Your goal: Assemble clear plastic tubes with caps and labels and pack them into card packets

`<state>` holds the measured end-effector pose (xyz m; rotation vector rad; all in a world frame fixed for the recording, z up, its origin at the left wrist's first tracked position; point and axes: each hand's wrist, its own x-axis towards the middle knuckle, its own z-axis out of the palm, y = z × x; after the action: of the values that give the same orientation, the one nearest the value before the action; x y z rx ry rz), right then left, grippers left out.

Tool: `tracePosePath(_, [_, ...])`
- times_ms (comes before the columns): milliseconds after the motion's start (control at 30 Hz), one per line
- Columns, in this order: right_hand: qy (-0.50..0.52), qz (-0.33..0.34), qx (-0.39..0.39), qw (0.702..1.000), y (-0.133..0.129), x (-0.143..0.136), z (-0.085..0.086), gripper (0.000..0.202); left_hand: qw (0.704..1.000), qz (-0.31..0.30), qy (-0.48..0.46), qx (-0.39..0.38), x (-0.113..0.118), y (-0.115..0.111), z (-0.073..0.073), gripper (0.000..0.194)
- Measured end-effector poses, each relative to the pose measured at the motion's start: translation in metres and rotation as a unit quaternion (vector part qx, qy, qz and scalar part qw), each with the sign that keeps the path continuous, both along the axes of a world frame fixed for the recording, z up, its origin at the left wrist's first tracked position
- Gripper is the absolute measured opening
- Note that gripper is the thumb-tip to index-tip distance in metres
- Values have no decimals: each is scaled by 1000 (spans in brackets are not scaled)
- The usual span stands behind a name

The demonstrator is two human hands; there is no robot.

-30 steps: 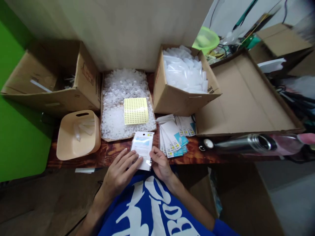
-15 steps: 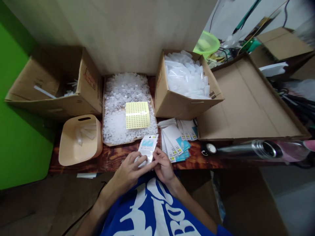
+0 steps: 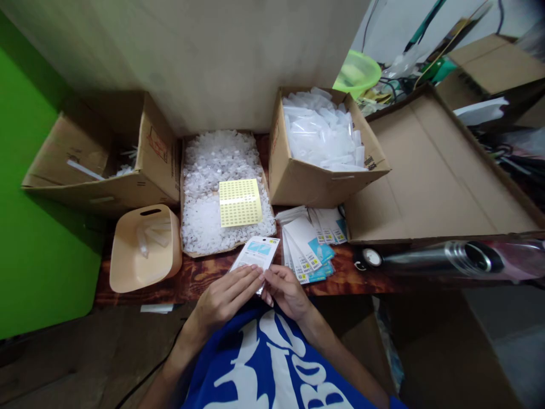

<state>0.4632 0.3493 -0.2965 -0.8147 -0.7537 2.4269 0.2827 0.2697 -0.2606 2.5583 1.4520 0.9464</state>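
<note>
A white packet with a blue printed panel [image 3: 259,249] is at the table's front edge, its hole end pointing away from me. My left hand [image 3: 230,292] lies across its lower part, fingers together. On the packet's right edge, my right hand [image 3: 287,288] pinches with thumb and fingers. Just beyond the packet, a yellow sheet of small labels [image 3: 240,203] rests on a shallow tray of small clear pieces [image 3: 204,218]. Fanned white and blue packets [image 3: 304,244] lie to the right of my hands.
A beige bin [image 3: 172,250] with a few clear tubes stands left, below an open carton [image 3: 97,193]. Another carton [image 3: 323,190] is full of clear plastic pieces. Farther right are a large cardboard tray [image 3: 430,182] and a steel flask [image 3: 413,264].
My left hand's fingers have come together and flattened over the packet's lower part. The packet shows slightly farther right, and the whole view has shifted a little.
</note>
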Motion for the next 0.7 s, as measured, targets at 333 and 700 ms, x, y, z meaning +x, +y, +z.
tracePosePath(333, [45,-29,26,998,1,-3,16,38,997,16,-32,61,6,7,2,45])
tracePosePath(700, [-8,-104,129,986,-10,-3,49,29,966,143,-28,213,9,22,-5,27])
